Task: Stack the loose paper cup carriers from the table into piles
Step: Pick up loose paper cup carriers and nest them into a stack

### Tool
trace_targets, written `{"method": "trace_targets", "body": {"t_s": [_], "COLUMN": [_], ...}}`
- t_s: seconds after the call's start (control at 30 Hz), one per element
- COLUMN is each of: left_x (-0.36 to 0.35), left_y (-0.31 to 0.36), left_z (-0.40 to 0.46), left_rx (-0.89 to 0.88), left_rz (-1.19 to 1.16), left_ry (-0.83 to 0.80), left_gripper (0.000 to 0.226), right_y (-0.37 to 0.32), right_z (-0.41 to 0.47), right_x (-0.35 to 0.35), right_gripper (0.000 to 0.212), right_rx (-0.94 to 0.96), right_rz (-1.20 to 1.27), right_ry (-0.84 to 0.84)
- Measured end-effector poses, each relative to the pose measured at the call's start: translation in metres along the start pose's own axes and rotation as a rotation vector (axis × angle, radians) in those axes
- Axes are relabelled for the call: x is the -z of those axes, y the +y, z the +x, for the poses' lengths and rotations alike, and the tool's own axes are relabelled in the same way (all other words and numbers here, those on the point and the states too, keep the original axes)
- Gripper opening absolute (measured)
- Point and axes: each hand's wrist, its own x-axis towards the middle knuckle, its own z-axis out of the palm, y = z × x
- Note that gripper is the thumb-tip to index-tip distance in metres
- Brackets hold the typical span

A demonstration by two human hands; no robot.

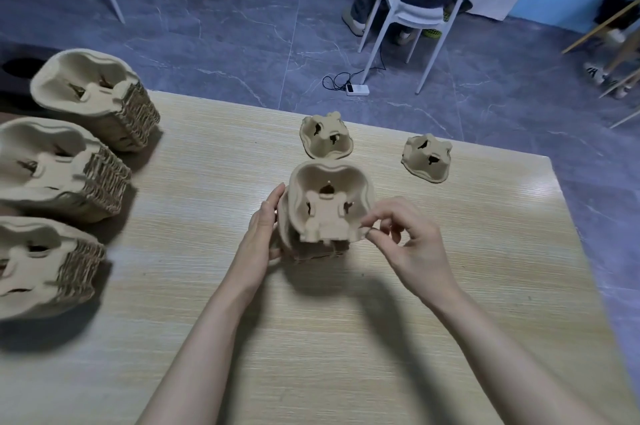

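At bench centre, the left hand (264, 230) lies flat, steadying the growing pile (313, 244); right hand (408, 237) fingers pinch the top carrier (330, 206) to seat it. Two loose carriers (325, 140) wait at twelve and one o'clock.

Pale wood-grain surface (346, 338): three tall carrier piles (59, 165) at 9 o'clock, a short pile (329, 217) at centre, two loose carriers (325, 140) at 12–1 o'clock.
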Motion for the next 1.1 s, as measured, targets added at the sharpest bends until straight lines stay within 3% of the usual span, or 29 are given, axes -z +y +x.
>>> {"method": "trace_targets", "body": {"t_s": [0.33,0.43,0.53,0.67,0.8,1.1], "left_x": [0.001,0.001,-0.001,-0.005,-0.012,-0.048], "left_y": [-0.006,-0.010,-0.012,-0.012,-0.012,-0.009], "left_z": [0.003,0.005,0.007,0.007,0.009,0.026], "left_rx": [0.017,0.005,-0.010,-0.019,-0.025,-0.044], "left_rz": [0.008,0.027,-0.001,-0.025,-0.067,-0.042], "left_ry": [0.005,0.020,0.048,0.095,0.092,0.047], "left_gripper": [0.057,0.055,0.056,0.056,0.057,0.054], "right_y": [0.016,0.020,0.024,0.025,0.025,0.040], "right_z": [-0.005,-0.006,-0.007,-0.005,-0.004,-0.010], "right_x": [-0.011,-0.011,-0.010,-0.009,-0.013,0.008], "right_gripper": [0.022,0.038,0.041,0.034,0.063,0.044], "right_rx": [-0.074,-0.068,-0.099,-0.306,-0.550,-0.596], "right_rz": [-0.033,-0.065,-0.074,-0.068,0.109,0.261], "right_ry": [-0.082,-0.090,-0.053,-0.057,-0.231,-0.046]}}
